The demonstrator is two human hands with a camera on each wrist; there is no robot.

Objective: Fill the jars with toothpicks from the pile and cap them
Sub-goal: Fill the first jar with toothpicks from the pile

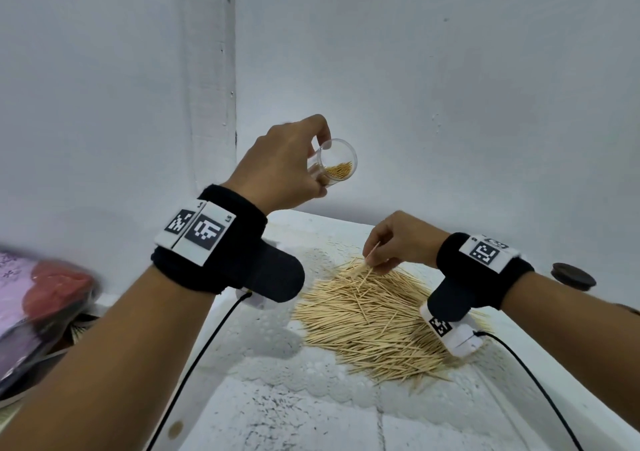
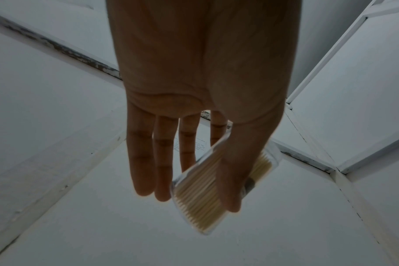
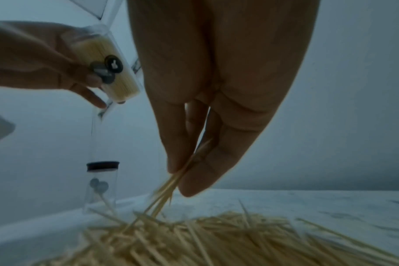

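Observation:
My left hand point(image 1: 319, 166) holds a clear jar point(image 1: 341, 167) tilted in the air above the table's back edge, thumb and fingers round its side. The jar point(image 2: 198, 198) is partly filled with toothpicks, mouth open. A pile of toothpicks point(image 1: 374, 326) lies on the white table point(image 1: 294, 412). My right hand point(image 1: 375, 260) pinches a small bunch of toothpicks point(image 3: 164, 196) at the pile's far edge, tips still touching the pile point(image 3: 216, 239). A second clear jar point(image 3: 101, 187) with a dark cap stands upright by the wall. A loose dark lid point(image 1: 573, 276) lies at the right.
White walls meet in a corner close behind the table. Pink and red cloth items point(image 1: 41, 298) lie at the left, below table level. Black cables point(image 1: 207, 343) run from both wrist bands across the table front.

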